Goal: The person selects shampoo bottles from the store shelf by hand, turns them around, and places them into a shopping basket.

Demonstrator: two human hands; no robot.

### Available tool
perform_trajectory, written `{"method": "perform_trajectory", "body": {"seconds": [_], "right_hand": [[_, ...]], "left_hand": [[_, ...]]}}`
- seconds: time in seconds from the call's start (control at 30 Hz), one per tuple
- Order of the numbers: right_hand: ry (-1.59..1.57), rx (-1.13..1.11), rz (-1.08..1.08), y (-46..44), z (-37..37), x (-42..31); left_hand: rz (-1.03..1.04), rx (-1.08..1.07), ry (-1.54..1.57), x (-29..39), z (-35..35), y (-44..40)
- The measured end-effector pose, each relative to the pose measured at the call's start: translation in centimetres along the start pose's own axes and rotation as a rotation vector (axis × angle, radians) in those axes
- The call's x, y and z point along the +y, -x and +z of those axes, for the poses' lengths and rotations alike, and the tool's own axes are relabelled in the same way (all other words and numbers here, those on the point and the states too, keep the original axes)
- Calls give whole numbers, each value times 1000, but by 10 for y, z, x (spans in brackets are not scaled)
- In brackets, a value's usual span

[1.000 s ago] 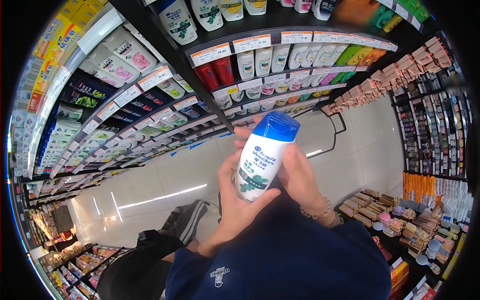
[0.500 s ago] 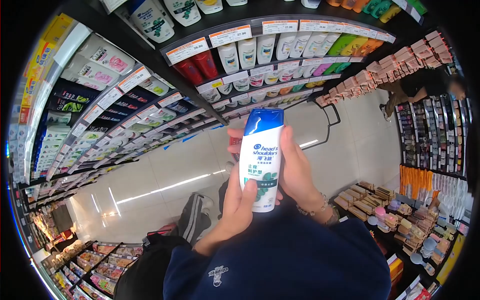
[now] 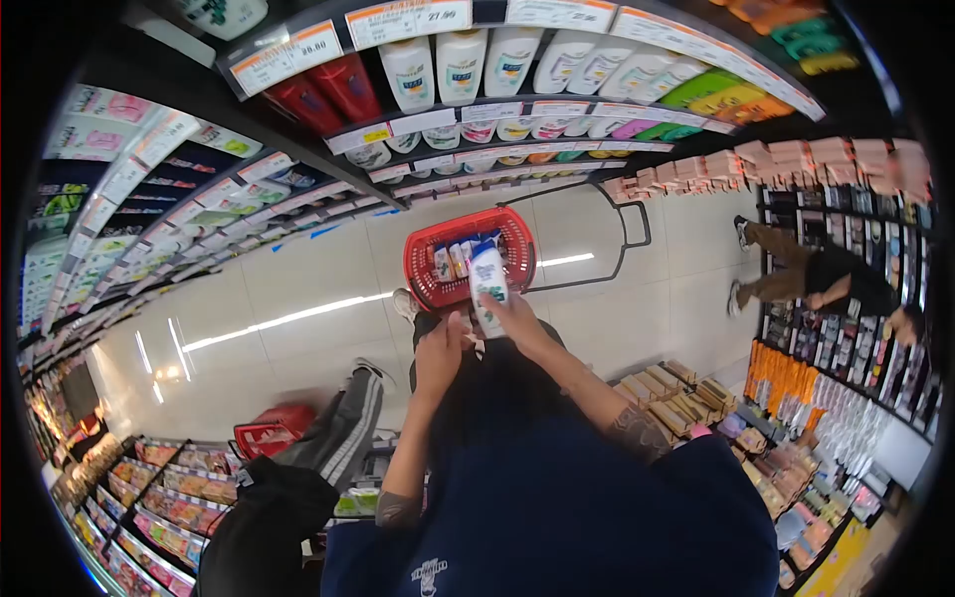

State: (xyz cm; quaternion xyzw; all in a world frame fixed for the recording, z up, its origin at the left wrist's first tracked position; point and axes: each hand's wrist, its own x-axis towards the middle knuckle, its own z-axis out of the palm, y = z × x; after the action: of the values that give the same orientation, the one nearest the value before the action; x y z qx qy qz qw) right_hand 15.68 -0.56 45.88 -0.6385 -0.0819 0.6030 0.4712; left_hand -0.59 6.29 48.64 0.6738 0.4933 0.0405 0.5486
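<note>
My right hand grips the lower part of a white shampoo bottle with a blue cap and a green leaf print. The bottle overlaps the near side of a red shopping basket in the view. Several packaged items lie inside the basket. Just left of the bottle's base is my left hand, its fingers bent and partly blurred; whether it touches the bottle is unclear.
Shampoo shelves run across the top and left. A black metal frame extends right of the basket. A person stands at the right racks. Another person's striped trouser leg and a second red basket are lower left.
The bottle has moved down and away from me, over the red basket, which now shows fully. My left hand has come off the bottle's side. The view has shifted.
</note>
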Motion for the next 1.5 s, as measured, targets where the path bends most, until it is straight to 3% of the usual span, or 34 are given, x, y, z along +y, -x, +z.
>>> {"method": "perform_trajectory", "body": {"seconds": [0.03, 0.07, 0.13, 0.23, 0.3, 0.43, 0.47, 0.57, 0.67, 0.83, 0.97, 1.03, 1.1, 1.13, 1.2, 1.23, 1.3, 1.33, 1.37, 1.43, 1.47, 1.5], "right_hand": [[-208, 63, 227, -12, -11, 13], [-264, 125, 334, -37, -32, 48], [-321, 195, 479, -70, -70, 123], [-193, 371, 602, -110, -106, 179], [146, 425, 780, -139, -125, 206], [443, 231, 633, -214, -152, 277], [404, 264, 610, -217, -132, 241], [325, 313, 574, -266, -128, 254], [399, 298, 588, -322, -130, 284], [598, 395, 589, -395, -139, 345], [792, 492, 516, -442, -167, 434], [460, 357, 521, -443, -181, 445], [852, 5, 375, -457, -210, 484], [982, 54, 304, -447, -201, 463], [461, 422, 726, -410, -167, 387], [458, 427, 724, -411, -174, 405], [530, 549, 338, -411, -188, 438], [391, 564, 198, -407, -199, 451], [152, 521, -27, -389, -205, 417], [621, 634, -216, -328, -209, 324], [687, 682, -461, -312, -232, 298], [891, 788, -555, -293, -259, 270]], "left_hand": [[-15, 44, -46, -25, 10, -7], [-36, 44, -37, -51, 21, -13], [-106, 148, -329, -105, 40, -12], [-270, 54, -281, -188, 66, -18], [-340, -13, -322, -225, 84, -26], [-585, -280, -445, -282, 126, -46], [-587, -284, -446, -295, 138, -56], [-552, -442, -424, -326, 185, -57], [-569, -184, -518, -322, 226, -64], [-467, -100, -613, -313, 237, -82], [-375, -91, -616, -312, 239, -83], [-397, -123, -587, -314, 238, -85], [-392, -119, -588, -317, 234, -86], [-393, -128, -597, -316, 233, -86], [-391, -142, -609, -313, 229, -85], [-390, -158, -621, -313, 229, -85], [-375, -174, -617, -311, 233, -84], [-386, -188, -609, -312, 232, -83], [-396, -200, -602, -312, 232, -83], [-408, -218, -608, -312, 231, -77], [-410, -230, -639, -315, 231, -74], [-410, -240, -668, -314, 230, -72]]}}
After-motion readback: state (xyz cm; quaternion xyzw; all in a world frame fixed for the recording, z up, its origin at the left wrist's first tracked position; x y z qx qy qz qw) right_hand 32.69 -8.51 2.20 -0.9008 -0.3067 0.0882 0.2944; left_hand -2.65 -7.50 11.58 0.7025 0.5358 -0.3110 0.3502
